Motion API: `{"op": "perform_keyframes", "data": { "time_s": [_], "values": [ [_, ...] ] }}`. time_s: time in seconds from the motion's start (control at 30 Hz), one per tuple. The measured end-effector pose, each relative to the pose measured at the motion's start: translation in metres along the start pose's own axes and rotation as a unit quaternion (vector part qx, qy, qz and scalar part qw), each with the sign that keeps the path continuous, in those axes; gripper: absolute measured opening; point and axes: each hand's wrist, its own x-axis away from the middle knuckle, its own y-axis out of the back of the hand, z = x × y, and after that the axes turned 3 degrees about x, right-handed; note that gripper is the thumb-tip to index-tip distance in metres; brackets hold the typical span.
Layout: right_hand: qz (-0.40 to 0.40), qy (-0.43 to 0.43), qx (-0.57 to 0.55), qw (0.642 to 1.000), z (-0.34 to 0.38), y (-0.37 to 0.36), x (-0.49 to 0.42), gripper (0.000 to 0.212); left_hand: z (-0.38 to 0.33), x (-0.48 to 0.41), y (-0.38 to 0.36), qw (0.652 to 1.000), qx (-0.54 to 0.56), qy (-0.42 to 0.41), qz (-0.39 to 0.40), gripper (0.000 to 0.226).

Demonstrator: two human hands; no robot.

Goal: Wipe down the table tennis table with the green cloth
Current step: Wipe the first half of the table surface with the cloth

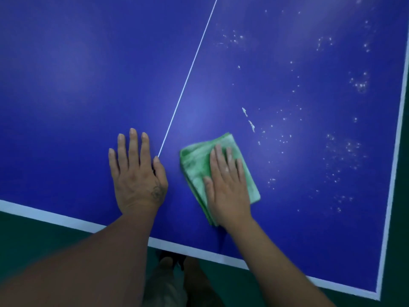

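My left hand [137, 176] braces flat at the near edge of the table [66, 107] — right hand [228, 185] presses the green cloth [194, 158] open-palmed; white specks [343, 151] lie rightward.

The blue table tennis table [66, 85] carries a folded green cloth [194, 160] and scattered white specks [360, 85].

Dark green floor [33, 244] near and at far right. Person's legs [168, 284] near centre, blurry. White specks [340, 151] scattered right.
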Motion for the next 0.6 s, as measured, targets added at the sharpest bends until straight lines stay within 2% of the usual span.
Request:
{"op": "perform_keyframes", "data": {
  "time_s": [0.07, 0.17, 0.3, 0.37, 0.43, 0.6],
  "values": [
    [0.010, 0.009, 0.003, 1.000, 0.001, -0.004, 0.047, 0.064, -0.001, 0.000, 0.002, 1.000, -0.001, 0.000, 0.005, 0.066],
    [0.015, -0.023, -0.011, 1.000, -0.008, -0.003, 0.087, 0.068, -0.002, 0.000, 0.002, 1.000, 0.001, 0.003, 0.016, 0.067],
    [-0.010, -0.142, -0.050, 0.989, -0.003, -0.005, 0.070, 0.071, 0.000, -0.001, 0.003, 1.000, -0.001, 0.004, 0.026, 0.067],
    [-0.027, -0.173, -0.043, 0.984, 0.001, -0.008, 0.058, 0.073, 0.000, 0.000, 0.002, 1.000, -0.002, 0.004, 0.025, 0.067],
    [-0.028, -0.160, -0.036, 0.986, -0.003, -0.010, 0.050, 0.075, -0.001, 0.000, 0.000, 1.000, -0.004, 0.003, 0.021, 0.066],
    [-0.011, -0.064, -0.040, 0.997, -0.031, -0.003, 0.018, 0.075, 0.002, 0.000, 0.000, 1.000, -0.005, 0.002, 0.020, 0.066]
  ]
}}
